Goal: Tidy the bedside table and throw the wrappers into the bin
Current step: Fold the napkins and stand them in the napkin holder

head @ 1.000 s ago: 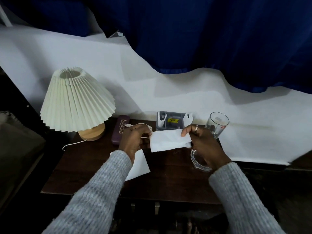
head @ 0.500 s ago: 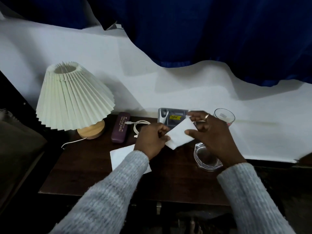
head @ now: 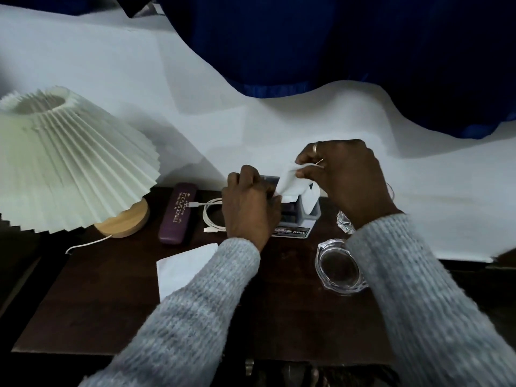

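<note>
Nearest, 1 white sheet (head: 183,268) lies on the bedside table (head: 106,311) under our left sleeve (head: 195,308), which could sweep it off. Beyond, our left hand (head: 248,209) and right hand (head: 344,177) both pinch the white wrapper (head: 290,181) above the grey organizer (head: 308,209); our right sleeve (head: 405,275) could topple the glass (head: 344,222) behind.

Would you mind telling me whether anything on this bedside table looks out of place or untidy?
Nothing looks spilled or broken. A loose white paper sheet lies flat on the table, partly under the left sleeve, and a white charging cable sits loosely coiled beside the purple glasses case, untidy rather than damaged.
</note>
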